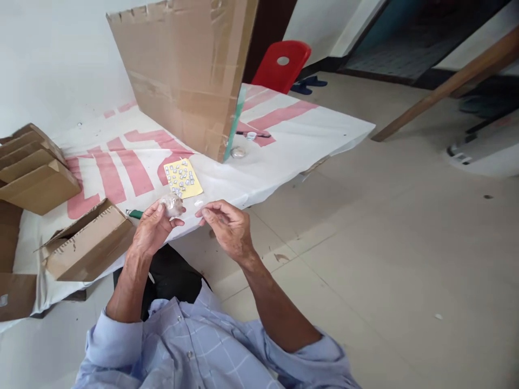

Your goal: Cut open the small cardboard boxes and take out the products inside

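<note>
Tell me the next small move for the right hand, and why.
Probably ease the right hand toward the clear-wrapped bundle: the left hand holds it up, and the right fingertips hover close beside it without touching. Whether they pinch anything is too small to tell.

Wall: pale and plain ahead and to your left (52,59).
Bench: in front of you, under a white cloth with red markings (295,140).
Chair: red, with a round hole in its back, beyond the bench's far end (298,54).
Floor: light, glossy tiles with thin joints, spreading to your right (365,243).
Doorway: dim, at the upper right (397,40).
Beam: brown wood, slanting across your upper right (438,94).
Light: soft, with dull reflections on your floor.
</note>
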`<state>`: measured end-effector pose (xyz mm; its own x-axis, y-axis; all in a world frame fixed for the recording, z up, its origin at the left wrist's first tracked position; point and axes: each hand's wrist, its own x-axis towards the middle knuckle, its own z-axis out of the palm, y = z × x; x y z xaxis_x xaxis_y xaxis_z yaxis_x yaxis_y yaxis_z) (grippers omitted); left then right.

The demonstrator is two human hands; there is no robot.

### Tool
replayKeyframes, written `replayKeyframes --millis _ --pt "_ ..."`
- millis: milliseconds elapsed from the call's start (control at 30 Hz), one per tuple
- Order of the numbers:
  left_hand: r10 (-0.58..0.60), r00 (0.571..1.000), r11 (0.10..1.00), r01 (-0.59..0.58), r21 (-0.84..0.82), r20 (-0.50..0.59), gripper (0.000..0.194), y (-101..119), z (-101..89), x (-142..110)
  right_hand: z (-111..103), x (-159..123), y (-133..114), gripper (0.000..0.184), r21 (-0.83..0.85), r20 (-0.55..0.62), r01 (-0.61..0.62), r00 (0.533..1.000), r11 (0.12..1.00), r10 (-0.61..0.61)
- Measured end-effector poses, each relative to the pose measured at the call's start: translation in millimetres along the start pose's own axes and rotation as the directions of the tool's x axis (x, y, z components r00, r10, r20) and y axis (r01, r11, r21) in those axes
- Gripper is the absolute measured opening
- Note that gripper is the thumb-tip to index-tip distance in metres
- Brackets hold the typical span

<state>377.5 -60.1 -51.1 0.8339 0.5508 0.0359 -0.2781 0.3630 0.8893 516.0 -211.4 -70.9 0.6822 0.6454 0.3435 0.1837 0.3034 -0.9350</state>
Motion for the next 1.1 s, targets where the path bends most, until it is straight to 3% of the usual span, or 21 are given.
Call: replayKeyframes --millis 167,433,533,667,767,867,1000,1100 --pt "-0.004 1.000 1.000 0.004 0.003 0.014 0.058 11.8 -1.2 -19.7 8.3 1.9 -18.7 0.019 -0.098 0.204 -0.005 0.979 0.995 0.025" --pt "-0.034 0.999 0.995 0.031 0.099 0.027 0.061 22.2 -10.2 -30.6 24.0 9.4 -32.5 0.019 -0.127 0.369 0.002 0.929 0.992 0.046" --pt "0.005 1.000 0.990 -0.005 0.139 0.005 0.057 24.6 -12.2 -32.3 29.6 8.5 -32.4 0.020 -0.120 0.369 -0.066 0.923 0.991 0.107" --pt "0.140 0.989 0.954 -0.122 0.275 -0.048 0.055 25.5 -10.8 -34.4 40.1 5.0 -26.2 0.025 -0.035 0.332 -0.159 0.929 0.987 0.161" --pt "0.304 0.949 0.870 -0.239 0.431 -0.087 0.052 23.8 -8.4 -36.7 49.4 2.6 -17.8 0.032 0.021 0.290 -0.216 0.936 0.976 0.200" --pt "0.451 0.890 0.729 -0.329 0.600 -0.060 0.039 19.8 -8.1 -39.4 58.5 0.5 -8.5 0.040 0.071 0.263 -0.291 0.928 0.954 0.264" --pt "0.467 0.880 0.566 -0.374 0.734 0.088 0.024 12.6 -13.2 -43.1 66.1 -3.5 2.4 0.049 0.143 0.247 -0.381 0.907 0.913 0.340" --pt "0.411 0.904 0.585 -0.361 0.726 0.119 0.029 9.6 -18.1 -46.6 66.2 -7.9 7.9 0.052 0.165 0.228 -0.414 0.899 0.895 0.374"
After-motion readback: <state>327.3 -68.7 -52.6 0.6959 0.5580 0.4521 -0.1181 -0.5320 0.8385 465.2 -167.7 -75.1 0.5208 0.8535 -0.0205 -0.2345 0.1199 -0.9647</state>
